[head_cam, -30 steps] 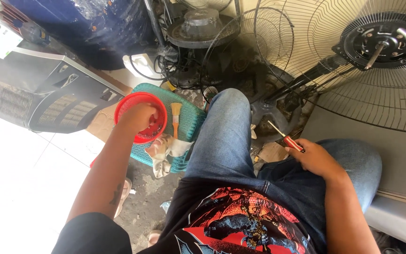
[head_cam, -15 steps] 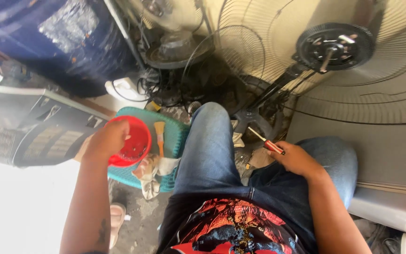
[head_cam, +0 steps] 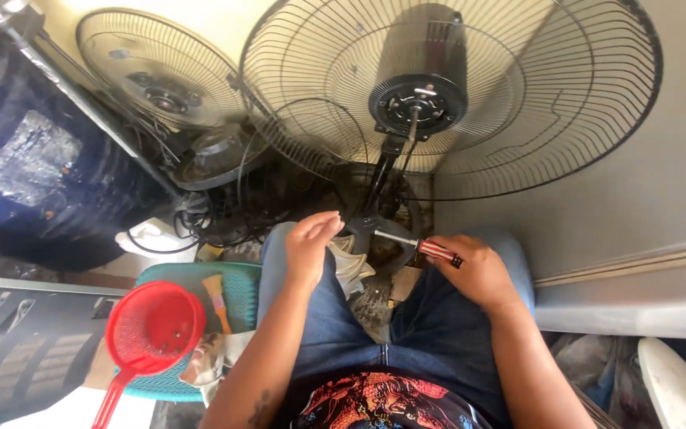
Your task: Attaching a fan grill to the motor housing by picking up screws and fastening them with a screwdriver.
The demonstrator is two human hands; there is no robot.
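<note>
Seen from above, a seated person in jeans works at the foot of a large standing fan (head_cam: 450,99). The right hand (head_cam: 478,274) is closed around the red, striped handle of a screwdriver (head_cam: 422,246), its thin metal shaft pointing away from the grip toward the fan's dark base (head_cam: 379,238), which sits between the knees. The left hand (head_cam: 307,246) hovers open and empty, fingers loosely spread, just beside the screwdriver tip and over the left knee; whether it touches the pale fan part below it cannot be told.

Beyond the right grip, the fan's wire guard rises with its black motor hub exposed and no blades fitted. Further off to the left of the open hand stand a second wire guard (head_cam: 160,87) and a tangle of cables. Lower left of that hand, a red plastic strainer (head_cam: 152,330) lies on a teal stool (head_cam: 236,282) next to a small paintbrush (head_cam: 217,298).

The screwdriver looks light and rigid, best held by its ribbed handle as now. The fan appears top-heavy and its thin guard wires likely bend easily, so the pole or base would be the sounder place to steady it.
</note>
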